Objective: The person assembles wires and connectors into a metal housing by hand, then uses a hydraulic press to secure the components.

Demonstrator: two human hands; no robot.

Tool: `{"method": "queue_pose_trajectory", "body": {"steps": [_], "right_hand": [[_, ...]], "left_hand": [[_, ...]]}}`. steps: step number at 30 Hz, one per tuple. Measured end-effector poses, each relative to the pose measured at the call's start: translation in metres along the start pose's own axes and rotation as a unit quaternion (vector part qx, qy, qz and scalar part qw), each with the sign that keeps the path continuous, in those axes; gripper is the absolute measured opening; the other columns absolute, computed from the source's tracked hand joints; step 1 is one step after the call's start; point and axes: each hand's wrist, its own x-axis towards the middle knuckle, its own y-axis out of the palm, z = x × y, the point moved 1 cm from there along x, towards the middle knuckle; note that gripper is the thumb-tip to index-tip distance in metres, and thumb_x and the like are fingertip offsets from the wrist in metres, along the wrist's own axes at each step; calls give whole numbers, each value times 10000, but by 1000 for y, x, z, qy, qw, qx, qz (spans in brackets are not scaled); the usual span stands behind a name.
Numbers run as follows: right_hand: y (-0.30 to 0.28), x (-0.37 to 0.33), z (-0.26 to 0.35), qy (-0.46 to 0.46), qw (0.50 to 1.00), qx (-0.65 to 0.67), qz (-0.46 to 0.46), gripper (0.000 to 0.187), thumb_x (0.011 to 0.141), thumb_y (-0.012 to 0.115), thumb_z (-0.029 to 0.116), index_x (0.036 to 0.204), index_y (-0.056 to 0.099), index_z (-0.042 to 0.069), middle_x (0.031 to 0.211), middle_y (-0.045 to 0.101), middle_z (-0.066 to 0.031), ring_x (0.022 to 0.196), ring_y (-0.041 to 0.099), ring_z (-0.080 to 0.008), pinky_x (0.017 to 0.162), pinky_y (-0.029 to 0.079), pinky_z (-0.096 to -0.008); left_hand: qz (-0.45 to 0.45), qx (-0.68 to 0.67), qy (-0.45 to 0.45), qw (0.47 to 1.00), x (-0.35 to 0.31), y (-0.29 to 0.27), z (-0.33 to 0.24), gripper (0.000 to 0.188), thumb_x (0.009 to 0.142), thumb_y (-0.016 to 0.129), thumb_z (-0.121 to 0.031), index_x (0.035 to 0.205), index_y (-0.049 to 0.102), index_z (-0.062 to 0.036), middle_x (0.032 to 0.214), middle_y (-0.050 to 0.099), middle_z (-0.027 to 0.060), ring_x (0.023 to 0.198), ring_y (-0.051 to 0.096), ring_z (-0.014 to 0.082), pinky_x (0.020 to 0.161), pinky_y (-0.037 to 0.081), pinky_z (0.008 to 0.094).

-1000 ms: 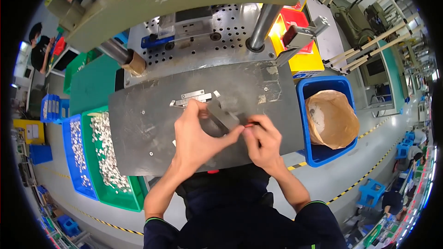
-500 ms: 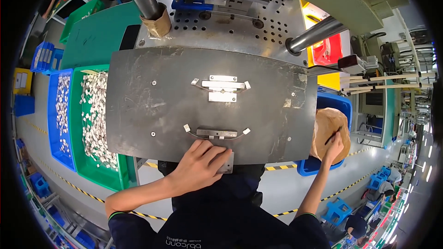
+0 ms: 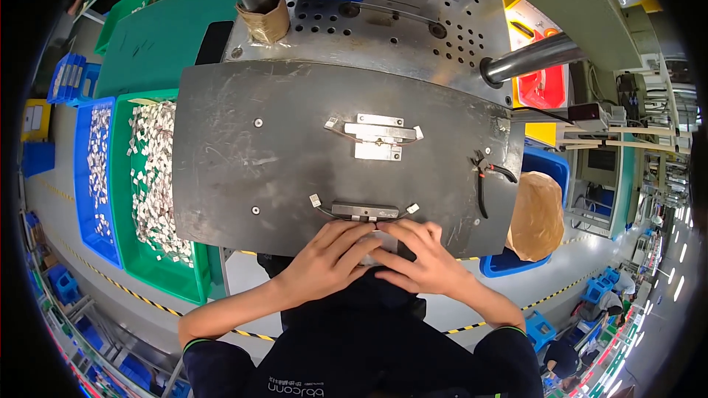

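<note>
Close together at the near edge of the dark work plate (image 3: 295, 155), the left hand (image 3: 323, 259) and the right hand (image 3: 429, 259) meet with bent fingers at the front of a small metal fixture (image 3: 365, 211). Their fingertips point inward, over a light metal piece (image 3: 383, 245) that is mostly covered; whether either hand pinches something or only presses there, I cannot tell. The fixture sits just beyond the fingers, its bar lying crosswise, with a white connector on a thin dark wire beside each end: the left connector (image 3: 316, 200) tilted, the right connector (image 3: 413, 208) near the right hand's knuckles. Farther back on the plate, well apart from the hands, a second metal fixture (image 3: 379, 152) has a thin wire running across it and a connector at each side. Toward the plate's right end lie pliers (image 3: 483, 165) with red and black handles spread apart. To the left stand a green bin (image 3: 168, 284) and a narrower blue bin (image 3: 105, 252), both holding many small white pieces; to the right, a brown paper bag (image 3: 535, 217) lines a blue tub (image 3: 558, 166).
</note>
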Motion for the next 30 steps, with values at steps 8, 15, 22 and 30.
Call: {"method": "queue_pose_trajectory", "body": {"steps": [8,15,22,30], "right_hand": [[-40,36,-23,-35,992,101,-73,427,751,896,215,1163,792,173,1356,676,-138,1162,642,-326,915,427,-423],[-50,104,-88,7,989,87,-119,421,735,889,145,1149,813,140,1364,688,-94,1211,621,-317,1034,430,-436],[-29,101,-95,13,987,98,-125,438,705,915,147,1130,817,103,1362,697,-114,1234,625,-310,1056,413,-429],[-18,96,-101,99,983,92,-127,744,729,940,179,1391,618,70,1452,613,-167,1381,548,-368,1160,401,-460]], "left_hand": [[-61,-99,0,993,42,-42,6,559,700,943,-106,1173,648,-68,1308,702,118,1141,671,339,955,553,440],[-89,-128,-19,988,128,-67,73,648,666,965,-162,1238,679,-54,1159,730,94,1049,695,287,937,566,399],[-84,-89,27,992,114,-50,94,655,685,953,-151,1270,678,-45,1261,728,114,1125,694,313,1013,543,418],[-89,-19,-38,995,105,-48,92,700,694,956,-153,1319,655,-59,1312,712,122,1202,679,346,1128,495,460]]}}
